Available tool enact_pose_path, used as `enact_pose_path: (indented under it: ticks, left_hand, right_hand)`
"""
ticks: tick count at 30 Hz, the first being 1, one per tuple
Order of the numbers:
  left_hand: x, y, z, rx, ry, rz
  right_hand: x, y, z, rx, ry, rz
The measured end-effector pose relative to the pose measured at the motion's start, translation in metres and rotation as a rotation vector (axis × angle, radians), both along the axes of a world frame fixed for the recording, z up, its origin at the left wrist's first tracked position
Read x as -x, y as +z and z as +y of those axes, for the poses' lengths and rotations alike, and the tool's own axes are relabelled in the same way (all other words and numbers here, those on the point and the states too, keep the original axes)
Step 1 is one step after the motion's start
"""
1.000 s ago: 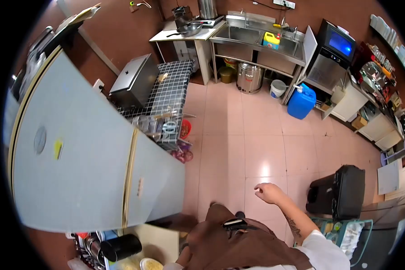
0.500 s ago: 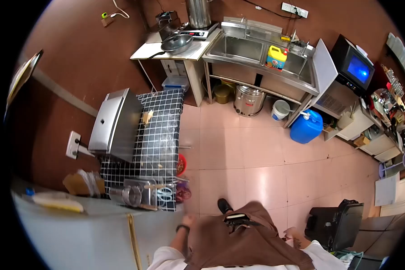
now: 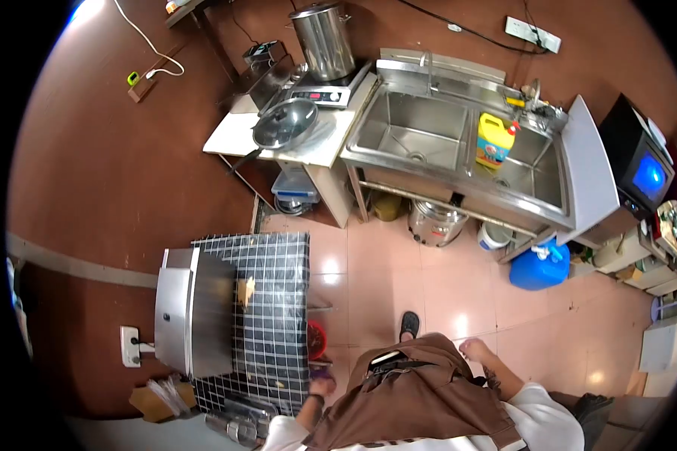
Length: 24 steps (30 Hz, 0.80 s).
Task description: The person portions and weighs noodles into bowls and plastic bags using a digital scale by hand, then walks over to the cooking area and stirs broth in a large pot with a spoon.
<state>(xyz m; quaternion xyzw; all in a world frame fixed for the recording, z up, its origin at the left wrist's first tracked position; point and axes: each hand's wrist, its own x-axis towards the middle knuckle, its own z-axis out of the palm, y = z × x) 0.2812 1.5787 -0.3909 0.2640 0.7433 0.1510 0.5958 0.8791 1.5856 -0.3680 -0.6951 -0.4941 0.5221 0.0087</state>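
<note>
My left hand hangs low by the right edge of the table with the checked cloth; its fingers are small and smeared. On my other side, my right hand is held out over the tiled floor beside the brown apron, fingers loosely apart with no object showing. A dark flat item with a pale edge sticks out of the apron's front. Near my left hand a red basin stands below the table edge. A dark shoe shows ahead of the apron.
A steel box with a lid sits on the checked table. Ahead, a lidded pan and a tall steel pot stand left of the double sink. A yellow jug is at the sink; a blue canister stands right.
The sink and stove counter look larger and nearer as I have moved forward. The checked table now lies more beside me. My right hand has swung forward and the black bin has mostly left view.
</note>
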Motion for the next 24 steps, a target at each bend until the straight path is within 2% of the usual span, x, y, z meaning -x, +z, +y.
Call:
enact_pose_path:
  ticks: [1,2,4,8,10,12,15,16,18,19,20,22,23,24]
  left_hand:
    - [-0.009,0.0,0.0,0.025,-0.043,0.032]
    - [-0.018,0.004,0.001,0.051,-0.076,0.06]
    - [-0.034,0.008,0.01,0.095,-0.117,0.094]
    - [-0.048,-0.003,0.059,0.135,-0.126,0.111]
    - [-0.045,-0.014,0.093,0.12,-0.13,0.108]
    - [-0.039,-0.025,0.132,0.086,-0.109,0.107]
    - [-0.025,-0.049,0.203,-0.016,-0.049,0.082]
    - [-0.015,-0.059,0.23,-0.098,0.054,0.048]
    - [0.007,-0.073,0.273,-0.267,0.28,-0.066]
    - [0.006,-0.037,0.298,-0.204,0.407,-0.109]
    - [0.011,-0.02,0.315,-0.282,0.49,-0.21]
    - [0.002,0.035,0.35,-0.295,0.531,-0.094]
    - [-0.011,0.079,0.373,-0.236,0.55,-0.014]
    - [-0.009,0.071,0.372,-0.247,0.618,-0.048]
  right_hand:
    - [-0.003,0.03,0.057,-0.044,0.045,-0.083]
    - [-0.028,-0.017,0.094,-0.444,0.299,-0.108]
    - [-0.027,0.036,0.198,-0.324,0.187,-0.199]
    - [-0.02,0.061,0.395,-0.334,0.181,-0.158]
    - [0.011,0.09,0.476,-0.502,0.236,-0.214]
    - [0.053,0.123,0.549,-0.308,0.089,-0.06]
    - [0.107,0.142,0.645,-0.542,0.34,-0.172]
    - [0.124,0.147,0.686,-0.595,0.375,-0.154]
    - [0.154,0.163,0.756,-0.734,0.481,-0.287]
    - [0.17,0.183,0.784,-0.703,0.439,-0.273]
    - [0.185,0.203,0.816,-0.676,0.393,-0.261]
    - [0.201,0.212,0.884,-0.793,0.427,-0.261]
    - [0.21,0.216,0.91,-0.858,0.436,-0.324]
    - [0.217,0.221,0.933,-0.923,0.449,-0.383]
